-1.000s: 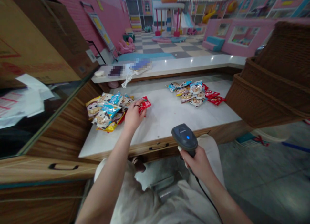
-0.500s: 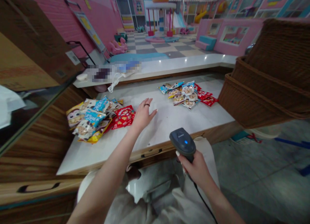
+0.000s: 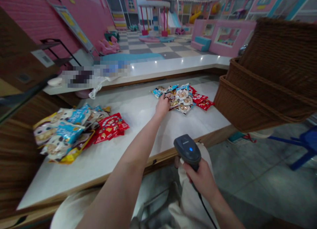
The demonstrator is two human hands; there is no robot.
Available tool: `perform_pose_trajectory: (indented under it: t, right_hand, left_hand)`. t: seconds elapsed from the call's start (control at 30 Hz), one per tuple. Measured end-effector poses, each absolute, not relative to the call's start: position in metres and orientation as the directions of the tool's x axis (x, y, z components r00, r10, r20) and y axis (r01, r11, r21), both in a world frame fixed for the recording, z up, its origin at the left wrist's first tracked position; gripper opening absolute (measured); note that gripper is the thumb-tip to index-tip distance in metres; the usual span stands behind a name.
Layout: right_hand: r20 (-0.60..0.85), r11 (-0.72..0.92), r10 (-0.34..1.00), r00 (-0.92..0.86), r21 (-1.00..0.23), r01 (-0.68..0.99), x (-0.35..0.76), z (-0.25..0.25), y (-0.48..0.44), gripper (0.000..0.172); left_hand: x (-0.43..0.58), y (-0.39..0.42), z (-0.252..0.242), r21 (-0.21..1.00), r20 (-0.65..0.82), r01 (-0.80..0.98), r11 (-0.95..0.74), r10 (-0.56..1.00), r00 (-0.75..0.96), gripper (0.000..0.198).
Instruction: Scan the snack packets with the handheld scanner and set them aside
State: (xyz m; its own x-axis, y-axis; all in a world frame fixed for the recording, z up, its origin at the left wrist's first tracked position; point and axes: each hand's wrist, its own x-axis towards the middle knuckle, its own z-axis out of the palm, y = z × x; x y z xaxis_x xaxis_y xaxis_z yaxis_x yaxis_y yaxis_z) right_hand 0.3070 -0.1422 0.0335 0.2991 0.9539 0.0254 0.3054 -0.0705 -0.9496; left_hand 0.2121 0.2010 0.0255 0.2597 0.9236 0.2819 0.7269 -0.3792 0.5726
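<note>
My left hand reaches to the near left side of the right-hand pile of snack packets, its fingers bent down onto a yellow-and-white packet. Their tips are partly hidden, and nothing is lifted. The pile mixes blue, white and yellow packets, with red packets at its right. My right hand is closed round the handle of a dark barcode scanner, held in front of the counter edge with its blue light on. A second heap of snack packets lies at the left, a red packet on its right side.
Stacked brown wicker baskets stand at the counter's right end. Behind the white counter runs a raised ledge with a white cable and blurred items. Cardboard boxes are at left, a blue stool at right.
My left hand has moved right and forward, from bare counter beside the left heap to the right-hand pile. My right hand still holds the scanner. The view has shifted to the right.
</note>
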Motion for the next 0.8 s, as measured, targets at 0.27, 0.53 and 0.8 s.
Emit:
perform_pose_trajectory:
  t: [0.27, 0.53, 0.8]
  right_hand:
    - [-0.016, -0.088, 0.965, 0.260, -0.960, 0.266, 0.297, 0.041, -0.149, 0.025]
    - [0.000, -0.062, 0.977, 0.213, -0.957, 0.283, 0.274, 0.044, -0.159, 0.025]
    - [0.002, -0.044, 0.986, 0.167, -0.960, 0.276, 0.256, 0.043, -0.167, 0.026]
  left_hand:
    - [0.157, 0.170, 0.016, 0.841, 0.400, 0.334, -0.425, 0.905, 0.145, 0.051]
    - [0.076, 0.072, -0.001, 0.976, 0.049, -0.216, -0.032, 0.996, 0.076, 0.058]
    - [0.055, 0.021, -0.008, 0.950, -0.037, -0.311, 0.023, 0.999, -0.039, 0.056]
